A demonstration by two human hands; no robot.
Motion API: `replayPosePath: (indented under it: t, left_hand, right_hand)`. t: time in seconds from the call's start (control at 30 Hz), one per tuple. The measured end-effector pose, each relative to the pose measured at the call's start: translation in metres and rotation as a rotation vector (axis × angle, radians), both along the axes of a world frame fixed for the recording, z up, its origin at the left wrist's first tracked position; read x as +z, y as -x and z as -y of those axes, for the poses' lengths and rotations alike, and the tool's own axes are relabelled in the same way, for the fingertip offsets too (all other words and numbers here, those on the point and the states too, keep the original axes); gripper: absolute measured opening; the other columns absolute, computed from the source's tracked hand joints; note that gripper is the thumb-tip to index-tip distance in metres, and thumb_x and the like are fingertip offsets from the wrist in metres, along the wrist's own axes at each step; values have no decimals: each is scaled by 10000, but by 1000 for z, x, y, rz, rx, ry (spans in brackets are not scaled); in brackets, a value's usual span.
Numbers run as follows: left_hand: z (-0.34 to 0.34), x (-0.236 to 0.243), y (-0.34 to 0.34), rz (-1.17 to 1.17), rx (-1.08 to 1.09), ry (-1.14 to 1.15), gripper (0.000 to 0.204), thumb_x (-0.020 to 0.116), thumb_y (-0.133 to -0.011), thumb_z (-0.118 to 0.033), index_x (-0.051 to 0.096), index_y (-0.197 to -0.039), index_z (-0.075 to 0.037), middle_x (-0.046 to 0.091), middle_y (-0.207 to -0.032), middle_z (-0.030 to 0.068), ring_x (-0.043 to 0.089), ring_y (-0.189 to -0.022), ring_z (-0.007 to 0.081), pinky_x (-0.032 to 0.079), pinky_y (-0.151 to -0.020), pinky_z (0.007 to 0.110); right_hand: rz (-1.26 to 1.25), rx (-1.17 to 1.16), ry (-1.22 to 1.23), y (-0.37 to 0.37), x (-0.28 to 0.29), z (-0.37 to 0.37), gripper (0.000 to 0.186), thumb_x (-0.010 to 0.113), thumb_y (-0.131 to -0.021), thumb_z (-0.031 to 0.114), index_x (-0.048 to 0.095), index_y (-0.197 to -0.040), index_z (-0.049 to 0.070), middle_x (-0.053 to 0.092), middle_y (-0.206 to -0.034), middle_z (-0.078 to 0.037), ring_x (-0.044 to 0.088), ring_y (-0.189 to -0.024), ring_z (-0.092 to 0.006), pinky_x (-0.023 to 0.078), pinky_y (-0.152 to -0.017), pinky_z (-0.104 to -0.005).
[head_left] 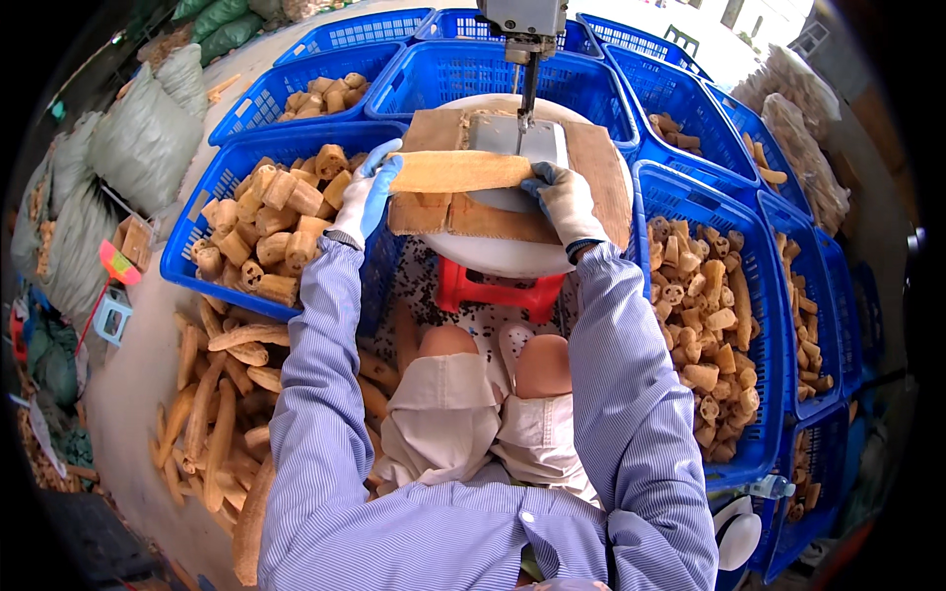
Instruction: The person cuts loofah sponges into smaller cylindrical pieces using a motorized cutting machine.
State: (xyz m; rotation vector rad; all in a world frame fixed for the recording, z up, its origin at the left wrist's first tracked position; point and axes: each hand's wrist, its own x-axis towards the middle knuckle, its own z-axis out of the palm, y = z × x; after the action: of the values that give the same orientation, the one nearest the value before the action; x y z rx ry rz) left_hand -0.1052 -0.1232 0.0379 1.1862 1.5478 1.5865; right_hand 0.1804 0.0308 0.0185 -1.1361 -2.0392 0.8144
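Observation:
A long tan dried loofah [458, 171] lies crosswise in front of me, held at its two ends. My left hand [365, 195], in a white and blue work glove, is closed on its left end. The right end is gripped by my right hand [566, 202], gloved the same way, close to the machine's blade. The loofah is over a wooden board [591, 177] with a metal plate [547, 146] set in it. Above the plate hangs the narrow vertical arm of a cutting machine [529, 74]. The fingertips under the loofah are partly hidden.
Cut loofah pieces fill a blue crate [286, 158] on the left and another blue crate [641, 187] on the right. More blue crates stand behind and beside these. Whole loofahs [219, 424] lie on the floor at lower left. A red stool [503, 291] is under the worktop.

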Motion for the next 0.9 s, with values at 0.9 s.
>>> replayPosePath:
  t: [0.9]
  left_hand:
    - [-30, 22, 29, 218, 196, 371, 574, 516, -981, -529, 509, -1361, -98, 608, -1269, 129, 650, -1094, 240, 614, -808, 355]
  right_hand:
    - [-272, -9, 323, -4, 33, -12, 142, 646, -937, 106, 719, -1019, 16, 718, -791, -51, 655, -645, -116, 517, -590, -257]
